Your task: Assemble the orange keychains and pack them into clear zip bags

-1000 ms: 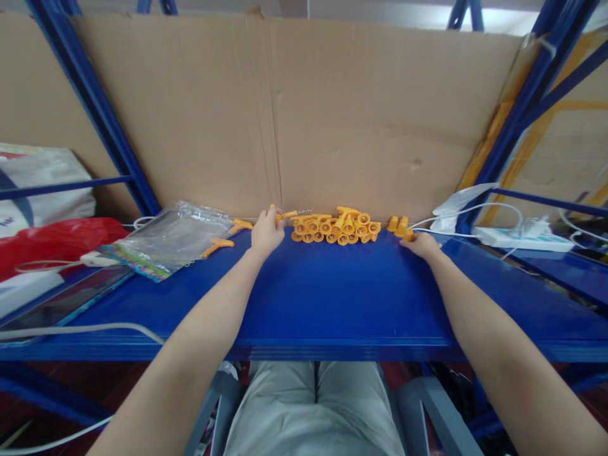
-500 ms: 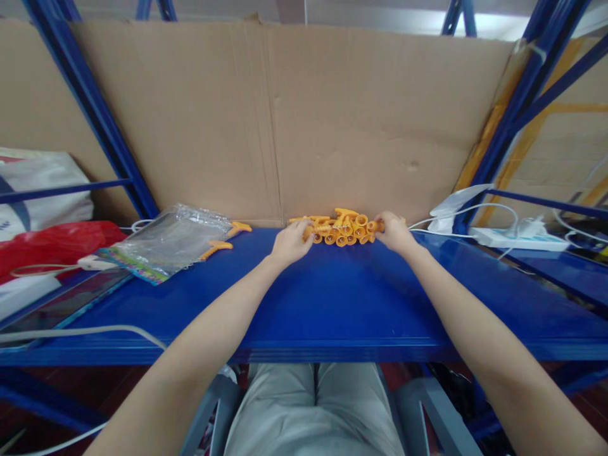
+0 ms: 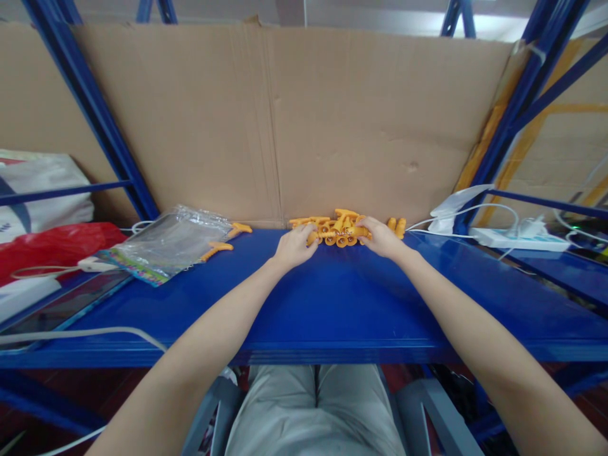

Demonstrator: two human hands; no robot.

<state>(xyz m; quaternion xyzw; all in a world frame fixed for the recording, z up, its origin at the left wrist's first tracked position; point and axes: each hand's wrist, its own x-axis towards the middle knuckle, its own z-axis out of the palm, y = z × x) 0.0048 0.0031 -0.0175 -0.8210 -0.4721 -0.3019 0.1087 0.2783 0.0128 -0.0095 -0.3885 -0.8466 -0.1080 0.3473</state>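
At the back of the blue shelf lies a pile of orange plastic pieces point(image 3: 341, 239), several with round hollow ends and some T-shaped. My left hand point(image 3: 295, 247) is closed on an orange plastic piece point(image 3: 311, 238) at the pile's left side. My right hand point(image 3: 380, 237) pinches another orange plastic piece point(image 3: 357, 232) in front of the pile. The two held pieces point toward each other, their ends close together; whether they touch I cannot tell. Beyond my right hand, orange cylindrical pieces point(image 3: 397, 226) rest near the cardboard.
A clear plastic bag point(image 3: 175, 237) lies to the left, with T-shaped orange pieces point(image 3: 217, 249) beside it. Cardboard point(image 3: 380, 126) stands along the back. A white power strip point(image 3: 517, 238) and cables are on the right, a red bag point(image 3: 57, 247) on the left.
My right hand has moved left, bringing its orange piece across the pile toward the left hand's piece. My left hand has shifted slightly right. Orange cylinders behind the right hand are now uncovered.
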